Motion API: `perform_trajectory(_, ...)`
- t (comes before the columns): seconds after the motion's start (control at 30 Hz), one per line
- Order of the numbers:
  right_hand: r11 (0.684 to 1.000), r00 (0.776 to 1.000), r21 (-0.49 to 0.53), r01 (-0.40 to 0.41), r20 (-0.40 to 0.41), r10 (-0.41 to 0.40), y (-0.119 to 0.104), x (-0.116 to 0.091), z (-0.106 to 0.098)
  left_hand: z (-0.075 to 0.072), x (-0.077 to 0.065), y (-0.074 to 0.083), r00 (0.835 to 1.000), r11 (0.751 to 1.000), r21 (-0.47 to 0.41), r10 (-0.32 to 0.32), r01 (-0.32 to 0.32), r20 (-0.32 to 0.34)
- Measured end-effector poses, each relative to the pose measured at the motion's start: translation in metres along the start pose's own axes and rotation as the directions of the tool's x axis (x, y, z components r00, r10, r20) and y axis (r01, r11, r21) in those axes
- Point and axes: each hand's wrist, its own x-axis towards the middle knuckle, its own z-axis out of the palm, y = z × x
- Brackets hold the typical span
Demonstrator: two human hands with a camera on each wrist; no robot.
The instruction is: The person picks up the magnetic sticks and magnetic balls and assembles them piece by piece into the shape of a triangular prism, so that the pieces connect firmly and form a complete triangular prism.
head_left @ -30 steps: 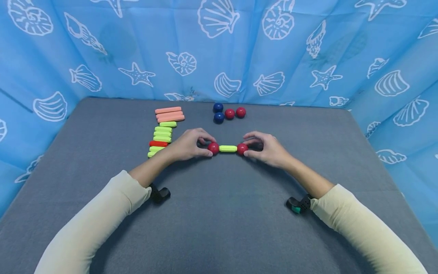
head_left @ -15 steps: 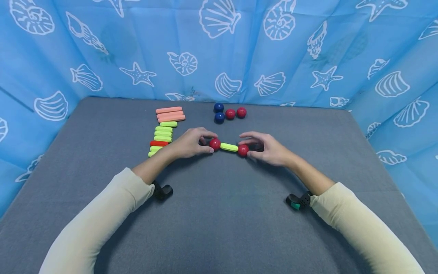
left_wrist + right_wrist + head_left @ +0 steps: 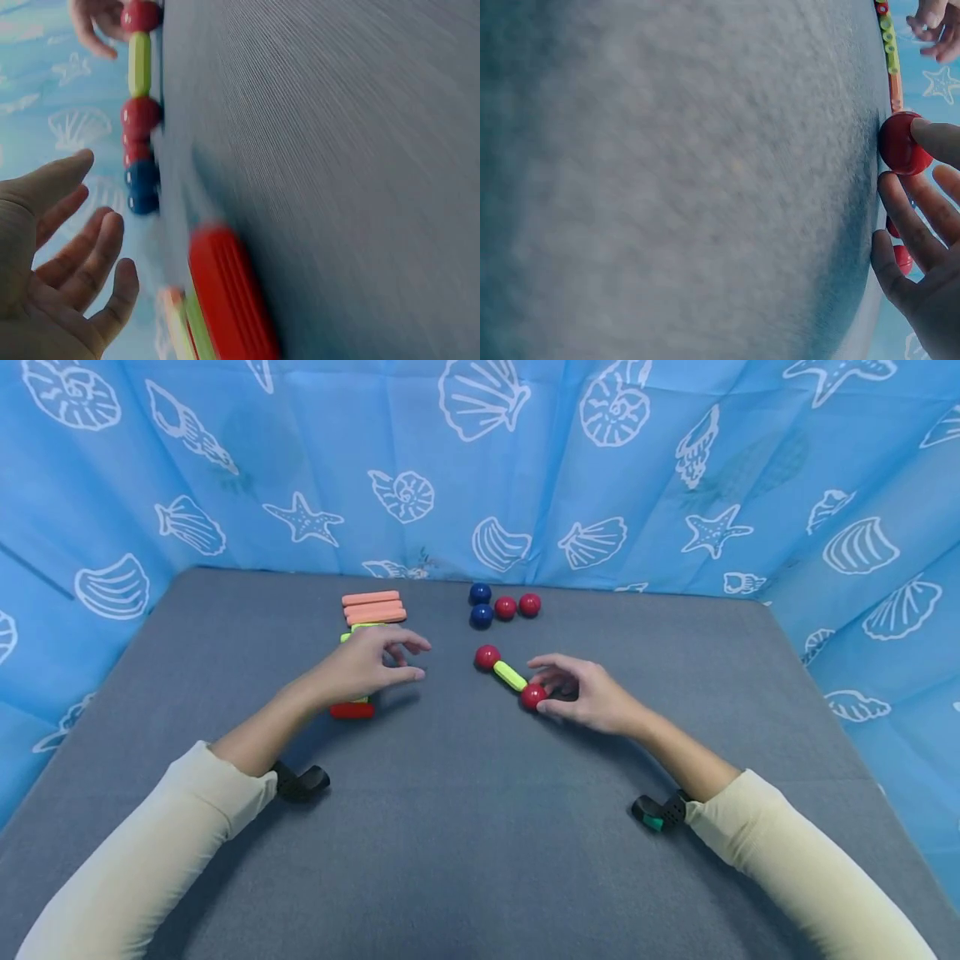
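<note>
From where I stand, looking over the head camera's scene, the left hand [image 3: 367, 662] hangs palm-down over a row of yellow-green sticks [image 3: 367, 627], fingers loosely bent and holding nothing, with a red stick [image 3: 352, 711] showing past the wrist. The right hand [image 3: 585, 693] reaches in from the other side, its thumb and fingers holding the near red ball [image 3: 533, 697]. From that ball a bright stick [image 3: 511, 677] slants away across the grey worktop [image 3: 465, 827] to the far red ball [image 3: 487, 657]. The left hand and forearm hide most of the row; behind it lie orange sticks [image 3: 372, 607]. In the left wrist view, the left hand's fingers spread apart in the air, and the red stick's lengthwise grooves show, though it is blurred and cut off below; the right hand is clipped at the top edge. The right wrist view shows the thumb laid on the near red ball and round hollows in the row's stick ends; the bright stick I can't make out there, and the left hand is cut off at the corner.
</note>
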Motion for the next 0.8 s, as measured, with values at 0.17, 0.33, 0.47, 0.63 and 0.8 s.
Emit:
perform_trajectory(0.17, 1.000, 1.000, -0.025, -0.003, -0.010, 0.003, -0.002, -0.002, 0.002, -0.016, -0.031, -0.015, 1.000, 0.996, 0.084, -0.002, 0.004, -0.021)
perform_trajectory(0.33, 1.000, 1.000, -0.022, -0.007, -0.005, 0.007, -0.003, -0.002, 0.004, -0.022, -0.054, -0.030, 1.000, 0.993, 0.113, 0.016, -0.017, 0.012)
perform_trajectory(0.47, 0.999, 1.000, -0.034, -0.013, -0.004, 0.013, -0.004, -0.001, 0.005, -0.024, -0.067, -0.036, 0.999, 0.987, 0.160, -0.006, 0.000, 0.037)
perform_trajectory(0.63, 0.999, 1.000, -0.046, -0.021, -0.011, 0.020, -0.004, -0.001, 0.006, -0.026, -0.076, -0.039, 0.998, 0.975, 0.221, -0.047, 0.038, 0.039)
perform_trajectory(0.8, 0.999, 1.000, -0.031, -0.022, -0.014, 0.021, -0.003, -0.002, 0.006, -0.027, -0.079, -0.041, 0.998, 0.970, 0.239, -0.050, 0.039, 0.037)
